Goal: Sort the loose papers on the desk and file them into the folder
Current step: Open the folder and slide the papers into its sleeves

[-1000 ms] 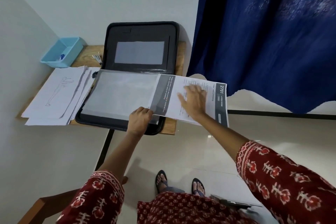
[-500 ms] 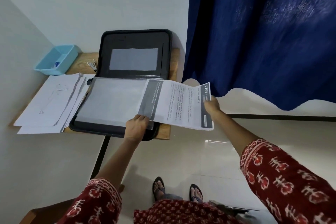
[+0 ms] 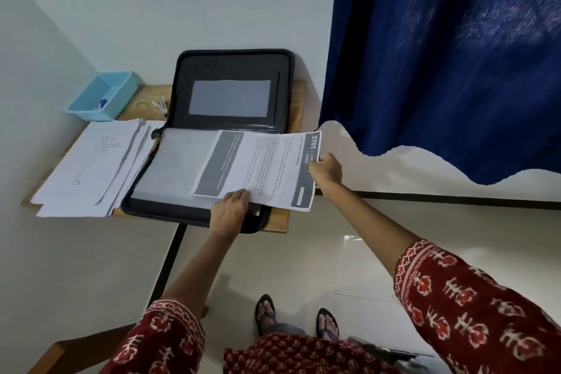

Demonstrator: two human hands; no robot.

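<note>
Plainly the biggest thing at risk is the table, a small wooden top at centre-left of the frame whose near right corner barely carries the open folder; the folder's near edge overhangs a little, so a hard push leftward could, I judge, slide it or tip it off. Its upright lid leans on the wall at upper centre, and its lower half, topped by a clear sleeve, lies flat. Left of it the stack of loose papers pokes past the table's near edge and could spill if the folder is shoved into it. The printed sheet lies across the folder's right side, more than half of it out over the floor, unsupported. The right hand pinches its far right edge, fingers narrow on the paper; the left hand grips at its near edge, though whether sheet or sleeve I cannot tell. Fed askew, the sheet could buckle or crease against the sleeve's mouth.
</note>
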